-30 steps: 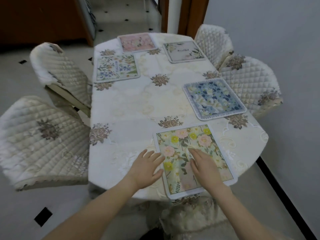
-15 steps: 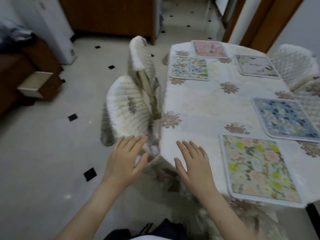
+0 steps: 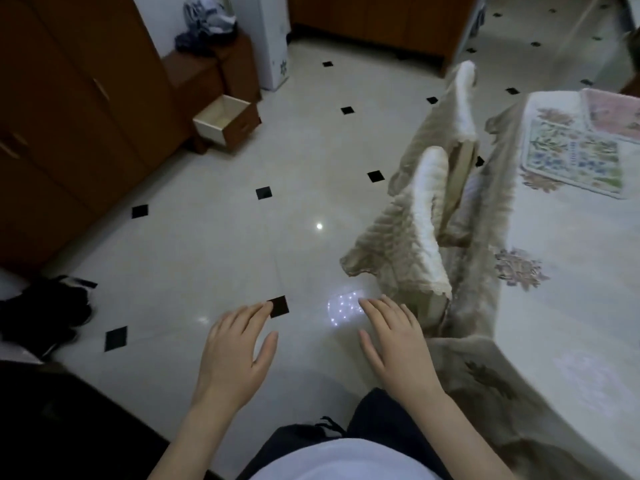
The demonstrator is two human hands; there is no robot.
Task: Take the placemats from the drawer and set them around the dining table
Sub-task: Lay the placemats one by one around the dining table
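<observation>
Both empty, fingers spread: left hand, right hand. Best to walk straight to the open wooden drawer, checking inside for remaining placemats.

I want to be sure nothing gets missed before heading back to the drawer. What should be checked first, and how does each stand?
1. Left hand free, fingers straight: ok.
2. Right hand free: ok.
3. Drawer pulled open: ok.
4. More placemats inside it: cannot tell; the visible part looks bare.
5. Floor toward the drawer unobstructed: ok.
6. Floral placemat flat on the dining table: ok.
</observation>
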